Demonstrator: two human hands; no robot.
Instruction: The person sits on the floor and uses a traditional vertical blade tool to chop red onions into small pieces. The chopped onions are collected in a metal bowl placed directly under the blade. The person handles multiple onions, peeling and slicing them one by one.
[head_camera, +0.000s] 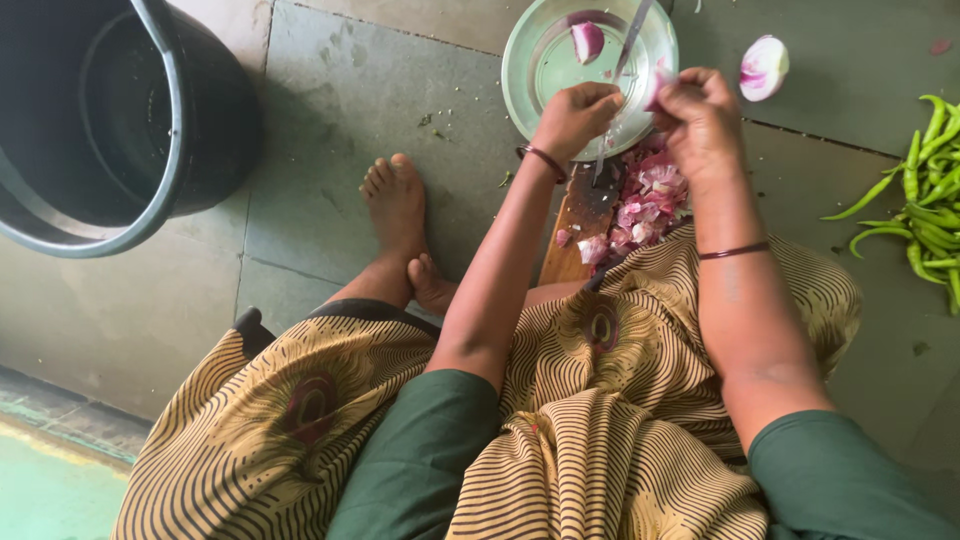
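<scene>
Both hands are up by the steel plate (530, 75); the left hand (575, 115) is curled shut right against an upright blade (622, 70) fixed to a wooden board (580, 225), though can't tell if it's actually pinching anything; the right hand (700, 115) has its fingers closed on a piece of red onion (658, 85), pressed to that blade. Chopped onion (645, 205) is piled on the board just below the hands; 1 chunk (587, 42) sits in the plate, 1 onion half (763, 67) lies on the floor beside it; green chillies (925, 195) far right, black bucket (120, 120) far left.
</scene>
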